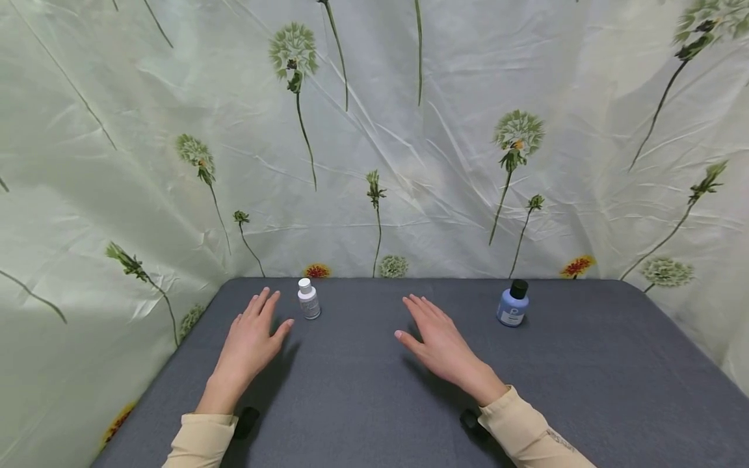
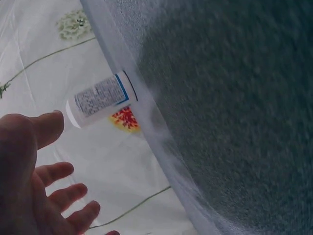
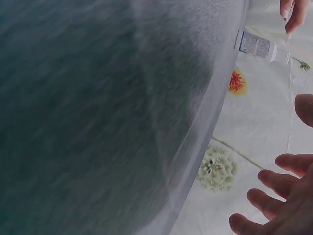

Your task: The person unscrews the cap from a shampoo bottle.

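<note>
A small white bottle [image 1: 309,300] with a white cap stands upright near the table's back edge, its printed label with a blue stripe showing in the left wrist view. Just left of it, apart from it, my left hand [image 1: 248,339] is held over the table with fingers extended and thumb spread. Right of the middle, my right hand [image 1: 440,344] hovers palm down, fingers straight, holding nothing. Farther right stands a blue bottle [image 1: 512,305] with a black cap and a pale label, well away from my right hand.
Both bottles stand on a dark grey table [image 1: 363,403]. Behind it and along its left side hangs a pale curtain [image 1: 409,156] printed with dandelions and stems. Each wrist has a dark device under it, beside a beige sleeve [image 1: 205,442].
</note>
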Motion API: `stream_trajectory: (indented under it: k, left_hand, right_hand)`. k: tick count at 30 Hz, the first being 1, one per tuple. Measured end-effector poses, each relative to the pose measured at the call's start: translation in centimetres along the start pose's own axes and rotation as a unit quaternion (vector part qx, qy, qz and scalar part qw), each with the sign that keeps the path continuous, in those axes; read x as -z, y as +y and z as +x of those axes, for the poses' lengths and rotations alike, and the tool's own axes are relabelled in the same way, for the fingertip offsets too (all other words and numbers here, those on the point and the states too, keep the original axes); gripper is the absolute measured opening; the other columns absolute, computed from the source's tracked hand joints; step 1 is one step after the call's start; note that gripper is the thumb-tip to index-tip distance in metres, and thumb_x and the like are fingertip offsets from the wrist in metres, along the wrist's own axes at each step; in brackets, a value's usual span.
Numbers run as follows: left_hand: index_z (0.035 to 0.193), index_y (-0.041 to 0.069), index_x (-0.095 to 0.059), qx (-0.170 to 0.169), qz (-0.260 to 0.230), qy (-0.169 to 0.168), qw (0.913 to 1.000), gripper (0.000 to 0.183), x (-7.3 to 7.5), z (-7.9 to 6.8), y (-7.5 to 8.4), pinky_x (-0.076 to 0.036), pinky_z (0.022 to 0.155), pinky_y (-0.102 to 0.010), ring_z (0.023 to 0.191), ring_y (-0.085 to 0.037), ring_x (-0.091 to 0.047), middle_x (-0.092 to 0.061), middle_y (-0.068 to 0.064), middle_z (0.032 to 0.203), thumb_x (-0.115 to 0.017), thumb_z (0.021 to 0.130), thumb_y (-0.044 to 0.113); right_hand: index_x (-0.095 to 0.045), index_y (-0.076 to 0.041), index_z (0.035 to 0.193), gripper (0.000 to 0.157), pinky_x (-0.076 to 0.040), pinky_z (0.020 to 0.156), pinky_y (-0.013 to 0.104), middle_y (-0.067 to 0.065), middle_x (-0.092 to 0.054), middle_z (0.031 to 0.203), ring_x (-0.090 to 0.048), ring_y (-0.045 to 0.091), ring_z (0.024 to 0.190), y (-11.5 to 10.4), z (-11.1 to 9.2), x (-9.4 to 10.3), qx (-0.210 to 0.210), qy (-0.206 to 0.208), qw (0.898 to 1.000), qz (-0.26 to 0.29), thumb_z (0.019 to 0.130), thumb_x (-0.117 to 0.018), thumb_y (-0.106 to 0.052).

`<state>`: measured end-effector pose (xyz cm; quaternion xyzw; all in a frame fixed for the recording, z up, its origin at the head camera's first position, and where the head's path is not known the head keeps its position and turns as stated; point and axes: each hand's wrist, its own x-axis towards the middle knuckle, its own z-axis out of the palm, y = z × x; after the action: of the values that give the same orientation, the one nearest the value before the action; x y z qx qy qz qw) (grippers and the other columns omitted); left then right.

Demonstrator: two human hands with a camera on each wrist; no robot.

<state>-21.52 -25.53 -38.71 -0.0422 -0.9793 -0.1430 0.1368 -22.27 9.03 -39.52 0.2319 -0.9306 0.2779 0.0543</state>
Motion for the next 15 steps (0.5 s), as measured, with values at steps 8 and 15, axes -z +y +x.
stream_trajectory:
  k: [8, 15]
  left_hand:
    - [0.148, -0.002, -0.037, -0.044, -0.043, -0.008, 0.9981, 0.067, 0.1, 0.7, -1.7, -0.026, 0.105, -0.065, 0.139, -0.049, -0.025, -0.029, -0.028, 0.153, -0.068, 0.095, 0.024]
    - [0.145, -0.004, -0.041, -0.058, -0.068, -0.004, 0.996, 0.065, 0.1, 1.0, -2.6, -0.03, 0.104, -0.063, 0.138, -0.047, -0.029, -0.032, -0.027, 0.152, -0.07, 0.093, 0.021]
  right_hand:
    - [-0.037, -0.01, 0.152, 0.065, -0.025, 0.11, 0.058, 0.01, -0.033, 0.156, -0.024, 0.031, 0.145, -1.0, 1.4, -0.8, 0.016, 0.012, 0.999, 0.043, 0.098, -0.062, -0.035]
    - [-0.041, -0.011, 0.15, 0.062, -0.029, 0.11, 0.053, 0.009, -0.037, 0.154, -0.029, 0.029, 0.143, -1.3, 2.3, -1.4, 0.037, 0.012, 0.997, 0.061, 0.097, -0.065, -0.03]
